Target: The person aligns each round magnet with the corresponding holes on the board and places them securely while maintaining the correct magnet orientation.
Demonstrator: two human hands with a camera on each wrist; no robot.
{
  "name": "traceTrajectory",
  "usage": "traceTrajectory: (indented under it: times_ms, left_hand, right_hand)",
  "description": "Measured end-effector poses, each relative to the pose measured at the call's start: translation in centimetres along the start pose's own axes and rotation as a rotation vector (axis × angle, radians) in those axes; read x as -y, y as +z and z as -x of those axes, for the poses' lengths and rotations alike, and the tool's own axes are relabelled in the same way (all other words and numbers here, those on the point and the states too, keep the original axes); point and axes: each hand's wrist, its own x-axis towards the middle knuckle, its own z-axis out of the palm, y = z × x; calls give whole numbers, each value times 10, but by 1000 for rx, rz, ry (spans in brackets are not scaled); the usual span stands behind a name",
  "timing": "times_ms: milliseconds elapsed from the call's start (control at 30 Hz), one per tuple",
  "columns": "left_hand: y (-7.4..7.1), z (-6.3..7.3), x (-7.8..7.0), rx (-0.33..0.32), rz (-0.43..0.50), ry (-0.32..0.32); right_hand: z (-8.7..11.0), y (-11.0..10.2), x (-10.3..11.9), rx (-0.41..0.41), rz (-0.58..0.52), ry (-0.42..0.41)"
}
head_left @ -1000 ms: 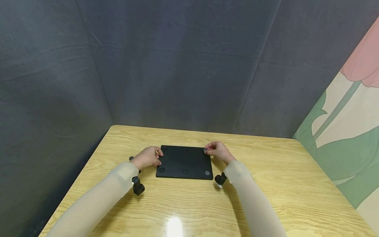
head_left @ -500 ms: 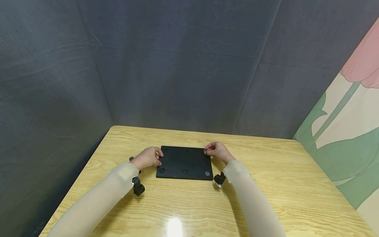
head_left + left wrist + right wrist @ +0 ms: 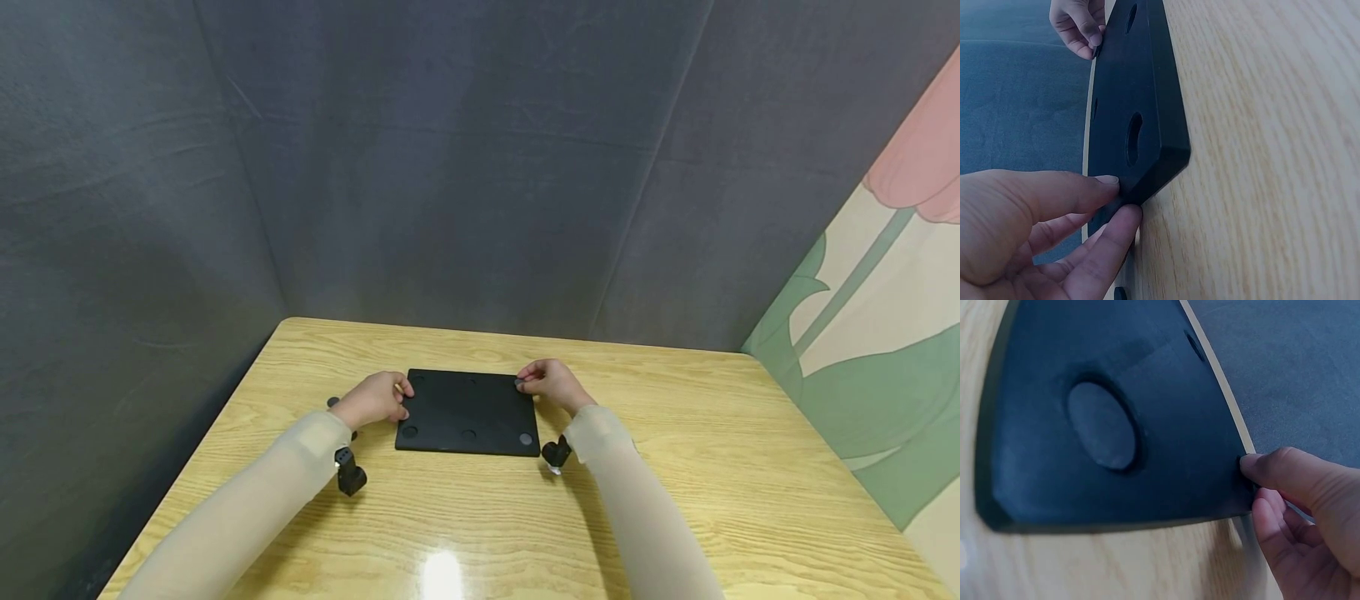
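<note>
A dark curtain (image 3: 450, 167) hangs behind the board; a painted wall (image 3: 900, 350) stands far to its right. Beneath the board is a wooden table (image 3: 465, 517). The board (image 3: 465, 408), black and rectangular, lies between the two hands, round recesses along its near and far sides. Left hand (image 3: 375, 396): grips the board's left edge, thumb on the face, finger against the side. Right hand (image 3: 551, 383): pinches a small dark piece (image 3: 1096, 52) at the board's far right corner. A grey disc (image 3: 525, 438) sits in the board's near right recess. A dark round piece (image 3: 332, 402) shows left of the board, partly hidden by the left hand.
</note>
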Motion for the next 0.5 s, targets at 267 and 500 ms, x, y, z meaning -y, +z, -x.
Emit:
traceTrajectory:
  times_ms: [267,500]
  left_hand:
    - [0,0,0,2,3,0]
    - [0,-1,0,-2,2,-2]
  right_hand:
    - [-1,1,0,-2,7,11]
    - [-2,0,-2,6,-12,4]
